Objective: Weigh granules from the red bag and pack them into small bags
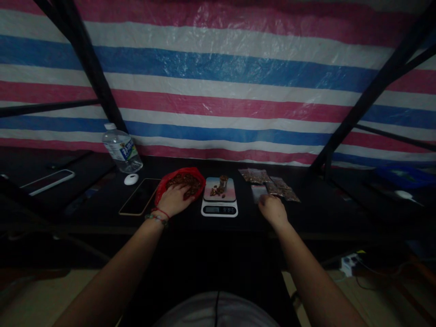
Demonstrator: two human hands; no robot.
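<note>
My left hand [176, 200] lies in a red plastic bag [159, 193], its fingers stretched out over small dark-brown dried pieces [190, 180]. To its right stands a white kitchen scale [220, 209] with a lit display. On the scale's plate are a small clear container [223, 182] of brown pieces and several loose pieces [215, 191]. My right hand [273, 210] is curled closed on the table, at the lower edge of a small clear plastic bag [258, 192]. Its fingertips are hidden. Beyond it lie several filled clear bags [255, 175].
A phone [140, 196] lies left of the red bag. Behind it are a white oval object [131, 179] and a clear plastic bottle [122, 150]. A striped sheet [218, 81] hangs behind the black table, between dark metal bars [354, 111]. A blue object [405, 176] sits far right.
</note>
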